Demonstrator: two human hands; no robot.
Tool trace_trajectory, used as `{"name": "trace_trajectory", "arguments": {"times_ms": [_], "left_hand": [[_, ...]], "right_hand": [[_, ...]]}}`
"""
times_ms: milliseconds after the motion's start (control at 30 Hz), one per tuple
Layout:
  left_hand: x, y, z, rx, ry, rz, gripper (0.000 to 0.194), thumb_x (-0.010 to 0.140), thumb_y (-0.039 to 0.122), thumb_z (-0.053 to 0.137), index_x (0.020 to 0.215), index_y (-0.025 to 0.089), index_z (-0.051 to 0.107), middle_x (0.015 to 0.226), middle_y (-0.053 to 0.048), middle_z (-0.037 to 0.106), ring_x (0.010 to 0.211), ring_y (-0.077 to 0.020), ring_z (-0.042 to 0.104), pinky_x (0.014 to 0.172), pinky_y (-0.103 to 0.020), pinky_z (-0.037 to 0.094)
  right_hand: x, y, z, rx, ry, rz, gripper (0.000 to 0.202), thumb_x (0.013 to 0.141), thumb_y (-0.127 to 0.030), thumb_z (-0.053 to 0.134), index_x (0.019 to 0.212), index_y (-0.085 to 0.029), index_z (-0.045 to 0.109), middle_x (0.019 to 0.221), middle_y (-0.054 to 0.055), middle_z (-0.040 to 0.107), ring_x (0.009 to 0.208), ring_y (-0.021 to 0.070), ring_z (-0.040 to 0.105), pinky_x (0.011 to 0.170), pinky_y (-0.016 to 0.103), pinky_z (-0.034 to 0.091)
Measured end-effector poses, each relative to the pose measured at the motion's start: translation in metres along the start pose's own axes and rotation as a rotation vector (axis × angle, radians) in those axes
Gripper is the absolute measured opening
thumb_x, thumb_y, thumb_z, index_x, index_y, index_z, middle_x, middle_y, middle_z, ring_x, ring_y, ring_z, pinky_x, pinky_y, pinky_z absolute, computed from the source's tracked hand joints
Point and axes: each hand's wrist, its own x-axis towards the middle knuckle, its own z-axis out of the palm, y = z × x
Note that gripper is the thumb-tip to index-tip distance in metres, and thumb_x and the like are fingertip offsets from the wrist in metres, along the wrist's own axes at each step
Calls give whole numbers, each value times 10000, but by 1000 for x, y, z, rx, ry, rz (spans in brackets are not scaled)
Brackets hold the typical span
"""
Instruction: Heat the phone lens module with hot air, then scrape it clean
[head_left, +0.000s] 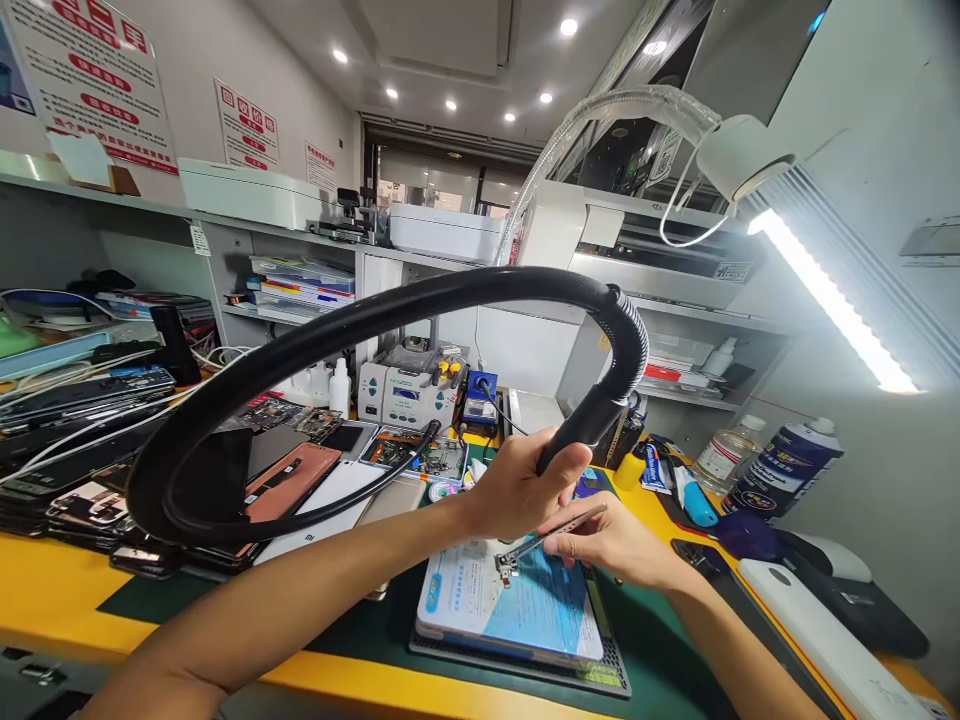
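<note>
My left hand [514,490] is closed around the black handle of a hot air gun [583,428], whose thick black hose [420,297] loops up and far to the left. The nozzle end is hidden behind that hand. In my right hand [604,548] is a pair of metal tweezers [561,528], pointing left and down. At the tweezer tips sits a small metallic electronic part [507,568], just over a flat white-and-blue box [517,615]; whether it touches the box I cannot tell. A grey perforated plate [619,672] lies beneath the box.
Stacked phones and parts [82,470] crowd the left side. A hot air station [409,395] stands behind. Bottles and a spray can [787,465] are at the right, near a white power-bank-like device [825,635]. A bright lamp [832,300] hangs upper right.
</note>
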Motion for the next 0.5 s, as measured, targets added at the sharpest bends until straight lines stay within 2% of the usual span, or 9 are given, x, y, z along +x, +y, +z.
{"name": "trace_trajectory", "arguments": {"times_ms": [167,400,500], "left_hand": [[-3,6,0,3,-14,12,295,1030,414,633,1131,142,682,1005,-48,720,799,-155,698,725,-331,615],[-7,12,5,-10,-58,16,297,1033,419,627,1121,141,683,984,-43,718,779,-149,692,709,-321,611],[-6,12,5,-11,-53,12,298,1034,424,624,1103,139,685,958,-35,714,756,-144,685,698,-315,606]], "right_hand": [[0,-3,2,12,-5,-15,359,722,-472,936,896,-165,873,635,18,704,550,141,598,533,267,444],[-1,-6,2,10,-34,-63,285,701,-408,958,700,-162,814,607,-14,635,568,130,576,558,263,457],[-1,-6,2,14,-30,-61,280,696,-402,961,716,-162,817,612,-16,637,565,127,577,558,260,456]]}}
